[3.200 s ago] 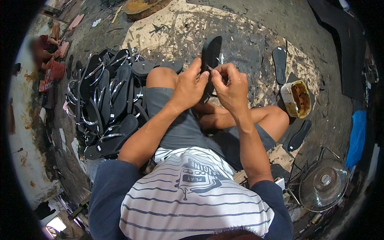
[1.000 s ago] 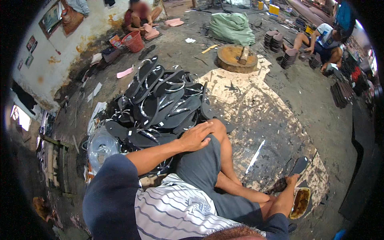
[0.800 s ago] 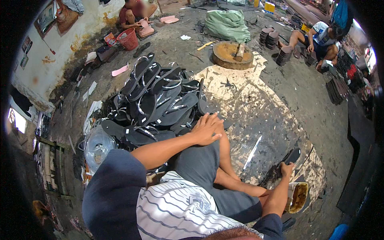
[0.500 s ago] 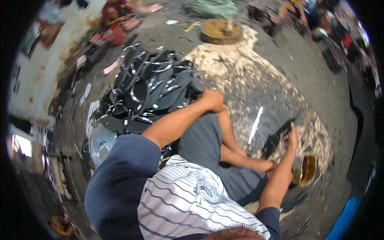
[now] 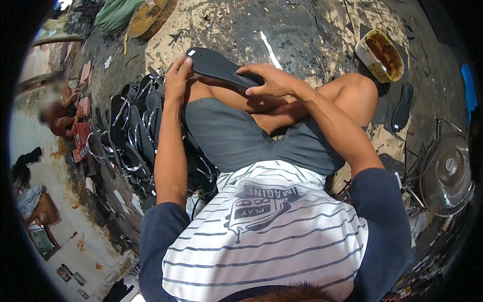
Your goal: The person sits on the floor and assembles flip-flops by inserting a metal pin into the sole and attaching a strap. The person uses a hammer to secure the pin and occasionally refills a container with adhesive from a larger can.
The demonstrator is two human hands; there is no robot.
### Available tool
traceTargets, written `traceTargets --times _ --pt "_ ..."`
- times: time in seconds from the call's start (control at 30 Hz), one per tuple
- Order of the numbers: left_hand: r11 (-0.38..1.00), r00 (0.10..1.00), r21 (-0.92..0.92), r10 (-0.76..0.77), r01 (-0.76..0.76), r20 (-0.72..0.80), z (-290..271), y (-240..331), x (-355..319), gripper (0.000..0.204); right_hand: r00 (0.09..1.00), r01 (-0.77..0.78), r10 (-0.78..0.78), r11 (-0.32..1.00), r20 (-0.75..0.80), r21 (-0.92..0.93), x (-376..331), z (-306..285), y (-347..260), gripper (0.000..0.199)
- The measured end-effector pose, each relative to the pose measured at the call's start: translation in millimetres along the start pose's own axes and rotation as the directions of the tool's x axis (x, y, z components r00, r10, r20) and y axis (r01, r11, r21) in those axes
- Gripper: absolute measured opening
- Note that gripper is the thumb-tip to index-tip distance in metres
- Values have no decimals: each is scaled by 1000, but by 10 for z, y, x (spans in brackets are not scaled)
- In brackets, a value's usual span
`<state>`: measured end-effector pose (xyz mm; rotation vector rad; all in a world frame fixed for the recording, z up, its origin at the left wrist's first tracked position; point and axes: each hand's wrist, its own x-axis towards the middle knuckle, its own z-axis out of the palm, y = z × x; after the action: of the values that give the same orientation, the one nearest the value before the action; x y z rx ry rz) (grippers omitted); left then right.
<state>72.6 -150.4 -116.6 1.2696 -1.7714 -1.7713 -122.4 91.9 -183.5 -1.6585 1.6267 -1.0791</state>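
The person sits cross-legged on the floor (image 5: 312,30). At far left, flat red and pink packets (image 5: 80,146) lie against the wall; their print is too small to read. Beside the left thigh lies a pile of black sandals (image 5: 133,133) with pale straps.

The left hand (image 5: 177,80) grasps the near-left end of a black sole (image 5: 221,68), thumb on top, fingers curled under the rim. A small white square label (image 5: 191,52) sits on that end. The sole rests across the raised knees, flat side up.

The right hand (image 5: 269,80) lies spread over the sole's other end, palm down, pressing rather than clenching.

The sole appears thin, light and flexible, probably rubber or foam; it should bend if held by one end only. Holding both ends, or the edges near the middle, would keep it flat. The surface looks matte and not slippery.

Further right stand a stained pale tub (image 5: 380,54) of brown paste, a spare sole (image 5: 402,106), and a fan (image 5: 447,173).
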Motion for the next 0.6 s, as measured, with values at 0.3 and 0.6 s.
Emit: traceTargets --times 0.3,0.6 --pt "972 990 -194 121 -132 -67 -132 -95 -17 44 733 -675 611 707 -299 -209 -30 135 1158 42" --pt "579 903 730 412 -363 123 -330 1 -925 39 630 -775 749 590 -205 -228 23 114 1206 37"
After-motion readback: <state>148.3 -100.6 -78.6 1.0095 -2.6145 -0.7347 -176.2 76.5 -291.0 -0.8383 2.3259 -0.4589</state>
